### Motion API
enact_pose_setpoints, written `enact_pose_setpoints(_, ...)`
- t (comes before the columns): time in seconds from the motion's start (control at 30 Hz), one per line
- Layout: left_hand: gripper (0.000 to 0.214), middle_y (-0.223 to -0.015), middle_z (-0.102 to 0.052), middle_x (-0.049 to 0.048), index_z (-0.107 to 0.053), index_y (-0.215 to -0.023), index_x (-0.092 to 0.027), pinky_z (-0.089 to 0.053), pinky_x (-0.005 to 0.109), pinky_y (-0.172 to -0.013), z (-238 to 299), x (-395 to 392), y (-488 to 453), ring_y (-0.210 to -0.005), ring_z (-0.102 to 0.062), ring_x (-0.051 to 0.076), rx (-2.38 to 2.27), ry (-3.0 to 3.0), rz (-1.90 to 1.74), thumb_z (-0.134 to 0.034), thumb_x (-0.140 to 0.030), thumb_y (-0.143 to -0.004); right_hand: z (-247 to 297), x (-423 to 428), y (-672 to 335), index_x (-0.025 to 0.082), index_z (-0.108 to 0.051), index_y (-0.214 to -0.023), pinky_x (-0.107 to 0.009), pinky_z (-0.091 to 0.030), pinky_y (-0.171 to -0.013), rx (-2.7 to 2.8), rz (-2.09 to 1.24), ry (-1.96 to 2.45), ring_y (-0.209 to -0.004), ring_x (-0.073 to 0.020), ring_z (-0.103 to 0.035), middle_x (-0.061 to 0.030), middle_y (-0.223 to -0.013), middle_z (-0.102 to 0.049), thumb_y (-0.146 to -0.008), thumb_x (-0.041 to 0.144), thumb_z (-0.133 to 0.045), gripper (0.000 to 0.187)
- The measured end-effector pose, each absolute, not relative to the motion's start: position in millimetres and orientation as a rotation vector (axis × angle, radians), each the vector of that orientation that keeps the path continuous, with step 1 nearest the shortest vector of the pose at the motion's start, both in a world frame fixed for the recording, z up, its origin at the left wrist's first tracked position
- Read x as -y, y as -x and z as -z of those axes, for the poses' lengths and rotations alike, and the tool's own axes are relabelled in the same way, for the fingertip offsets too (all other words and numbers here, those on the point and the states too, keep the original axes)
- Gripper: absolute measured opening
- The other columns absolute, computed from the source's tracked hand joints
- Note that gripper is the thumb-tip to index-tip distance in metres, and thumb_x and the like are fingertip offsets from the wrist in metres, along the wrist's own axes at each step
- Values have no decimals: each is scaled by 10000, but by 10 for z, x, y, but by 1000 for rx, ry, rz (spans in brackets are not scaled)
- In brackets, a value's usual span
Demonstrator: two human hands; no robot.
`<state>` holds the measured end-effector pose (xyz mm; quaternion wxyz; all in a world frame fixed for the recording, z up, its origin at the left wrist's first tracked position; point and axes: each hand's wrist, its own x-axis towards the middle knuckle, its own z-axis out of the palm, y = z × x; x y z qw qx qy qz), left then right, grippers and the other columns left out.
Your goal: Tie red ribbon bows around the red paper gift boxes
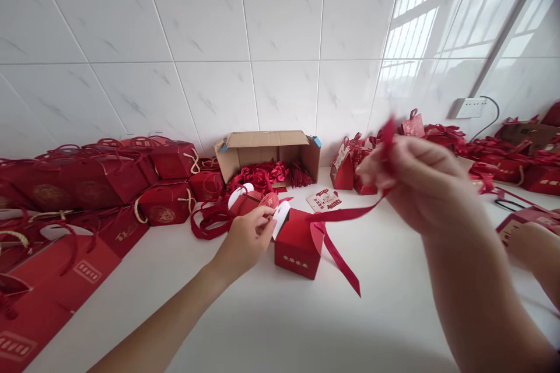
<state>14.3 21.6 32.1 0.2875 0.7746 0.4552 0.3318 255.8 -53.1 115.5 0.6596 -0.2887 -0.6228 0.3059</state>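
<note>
- On the white tabletop, near the middle of my head view, I have a small red box standing upright, with pale lettering low on its front.
- My left hand is at the box's left side, thumb and fingertips pinched together on a rounded white flap; I see no gap between them.
- My right hand is raised to the right of the box and blurred. Its fingers are closed round a red ribbon, with a bit of it poking up above them.
- From that hand I follow the ribbon down to the box top; another length, the loose tail, slants down to the right of the box.
- Behind the box I see an open cardboard carton on its side, holding red ribbon bundles.
- Between the box and the small red packages by the wall lies a printed card.
- Along my left side are stacked red gift boxes with rope handles.
- At the far right I pick up another person's hand, resting near red items; its grip I cannot tell.
</note>
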Motion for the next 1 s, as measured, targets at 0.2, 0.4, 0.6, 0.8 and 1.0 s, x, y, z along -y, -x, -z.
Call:
enact_pose_setpoints(0.2,384,-748,-708,20,-518,-1108,-181,-536,313,-685,-261,91,-87,-682,-673,201,-1136,-1734,-859,-572,-417,-810,-774,162,-2351,211,-717,-725,-422,-385,-962,1861,-941,1318,-1167,-294,-499,-67,-1277,-552,-764,497,-664,294)
enact_pose_setpoints(0.4,392,-673,-684,-5,-504,-1191,-194,-523,307,-691,-217,293,-38,-655,-652,193,-1133,-1760,-841,-530,-374,-844,-534,132,-2220,237,-711,-733,-432,-373,-977,2025,-1112,1383,-1282,-324,-415,-45,-1402,-465,-750,487,-668,255)
enact_pose_setpoints(0.6,434,-644,-641,-10,-506,-1212,-201,-514,295,-662,-241,374,-10,-673,-619,192,-1142,-1784,-806,-534,-416,-836,-554,144,-2134,222,-703,-669,-412,-366,-978,2107,-1138,1344,-1245,-310,-457,-48,-1379,-489,-772,457,-646,263)
enact_pose_setpoints(0.8,289,-680,-627,-1,-587,-964,-191,-498,273,-648,-266,321,-28,-661,-614,163,-1044,-1647,-766,-479,-441,-869,-498,110,-2034,223,-698,-664,-342,-421,-897,2151,-1120,1213,-1128,-270,-550,-41,-1164,-631,-801,418,-614,253)
enact_pose_setpoints(1.0,169,-629,-606,-11,-513,-735,-195,-463,255,-613,-225,128,29,-612,-591,148,-1083,-1756,-694,-497,-335,-829,-527,205,-2114,245,-709,-769,-399,-371,-970,2062,-950,1342,-1234,-307,-460,-60,-1281,-562,-793,517,-605,292)
